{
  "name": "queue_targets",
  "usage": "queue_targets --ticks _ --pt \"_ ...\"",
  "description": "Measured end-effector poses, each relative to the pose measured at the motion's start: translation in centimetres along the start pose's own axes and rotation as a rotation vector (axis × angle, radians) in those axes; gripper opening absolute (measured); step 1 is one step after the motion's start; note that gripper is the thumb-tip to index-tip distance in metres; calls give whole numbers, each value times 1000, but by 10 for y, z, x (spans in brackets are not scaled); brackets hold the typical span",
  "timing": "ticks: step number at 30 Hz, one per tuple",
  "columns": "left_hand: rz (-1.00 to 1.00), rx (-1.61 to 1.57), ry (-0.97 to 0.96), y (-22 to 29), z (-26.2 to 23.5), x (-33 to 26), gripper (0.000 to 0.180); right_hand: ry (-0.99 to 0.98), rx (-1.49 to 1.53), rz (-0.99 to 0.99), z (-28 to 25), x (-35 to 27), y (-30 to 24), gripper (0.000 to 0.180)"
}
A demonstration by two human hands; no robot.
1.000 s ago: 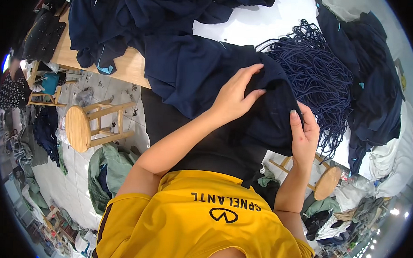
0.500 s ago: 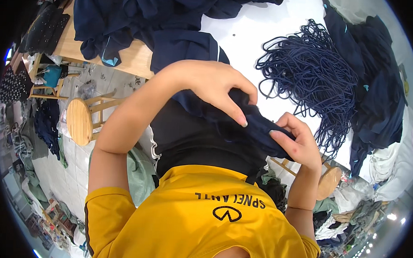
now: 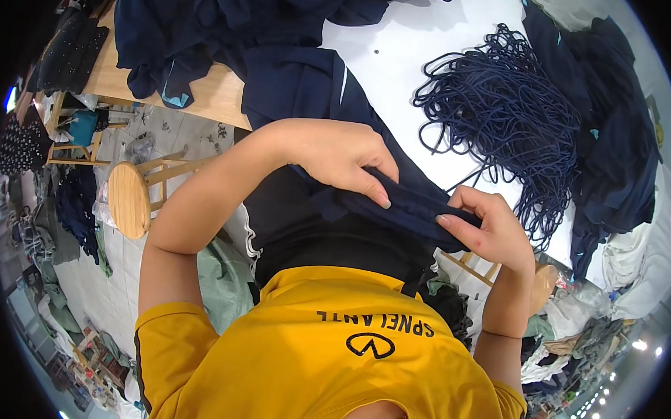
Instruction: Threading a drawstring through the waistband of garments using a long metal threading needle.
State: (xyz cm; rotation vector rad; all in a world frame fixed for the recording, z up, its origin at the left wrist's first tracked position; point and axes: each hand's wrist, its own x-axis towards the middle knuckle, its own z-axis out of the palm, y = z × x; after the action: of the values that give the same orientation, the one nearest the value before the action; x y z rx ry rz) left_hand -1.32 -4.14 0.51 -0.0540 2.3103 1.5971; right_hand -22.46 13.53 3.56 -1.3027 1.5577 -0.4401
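Observation:
A dark navy cloth garment is stretched between my two hands above my lap. My left hand grips its folded edge, with the thumb on the near side and the fingers curled behind. Farther right, my right hand pinches the same edge between thumb and fingers. More of this dark cloth appears to run from my hands up onto the table. A tangled heap of navy cord lies on the table just beyond my right hand. Whether a cord runs inside the held edge is hidden.
A pile of navy garments covers the far left of the white-topped table. More navy cloth hangs over its right side. Wooden stools stand at left and right. A green bag lies beside my lap.
My left hand has closed more on the cloth edge and dropped slightly nearer. My right hand has shifted a little right, and the edge between them looks straighter.

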Motion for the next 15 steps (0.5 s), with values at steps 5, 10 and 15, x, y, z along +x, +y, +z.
queue_targets --ticks 5,10,15 --pt "21 39 24 -1 5 1 36 -24 15 -24 2 -1 2 16" --pt "89 368 132 13 19 16 25 -56 -122 -163 11 13 -3 20" --pt "92 303 520 9 24 13 20 -14 444 -121 12 9 -4 50"
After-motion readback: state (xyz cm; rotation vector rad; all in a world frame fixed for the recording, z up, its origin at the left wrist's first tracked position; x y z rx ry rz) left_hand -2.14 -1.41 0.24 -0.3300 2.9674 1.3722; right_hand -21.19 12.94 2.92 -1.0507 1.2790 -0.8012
